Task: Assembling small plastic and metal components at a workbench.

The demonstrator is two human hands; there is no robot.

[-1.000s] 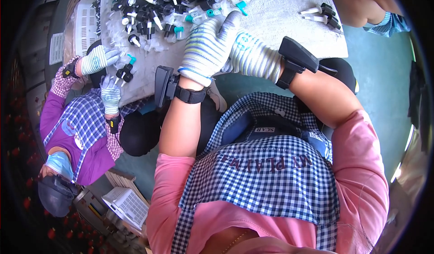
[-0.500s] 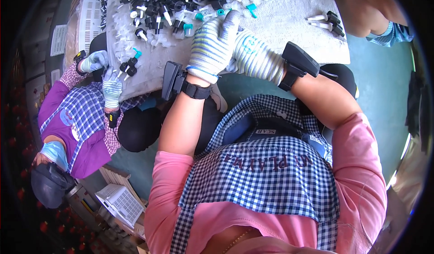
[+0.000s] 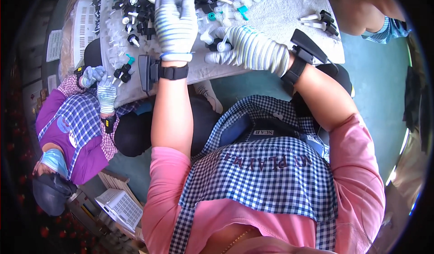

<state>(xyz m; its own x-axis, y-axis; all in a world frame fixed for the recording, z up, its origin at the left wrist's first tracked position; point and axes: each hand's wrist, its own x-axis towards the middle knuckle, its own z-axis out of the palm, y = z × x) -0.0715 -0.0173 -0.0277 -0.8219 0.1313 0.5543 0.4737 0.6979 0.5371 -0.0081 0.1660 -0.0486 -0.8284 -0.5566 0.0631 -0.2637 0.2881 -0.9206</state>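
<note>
In a striped knit glove, my left hand (image 3: pixel 176 28) reaches over a heap of black pump caps (image 3: pixel 149 3) with white tubes. Its fingers stretch forward and the thumb stands apart; its fingertips are cut off by the upper edge. My right hand (image 3: pixel 255 50), gloved the same way, is closed round a pump part (image 3: pixel 223 46) that shows black and clear plastic. It holds the part above the near edge of the white-covered table (image 3: pixel 289 21). Loose clear pieces (image 3: pixel 115 32) and a few teal ones (image 3: pixel 242 12) lie about the heap.
Two black caps with white nozzles (image 3: pixel 326 22) lie at the table's right. At left, a masked co-worker (image 3: pixel 74 123) handles small parts beside some black caps (image 3: pixel 124 73). Another person's knee (image 3: pixel 361 14) is at the upper right. A white crate (image 3: pixel 120 206) stands lower left.
My hands were together and have come apart. My left hand has moved left and forward to the heap. My right hand is turned leftward, and the part in it now shows.
</note>
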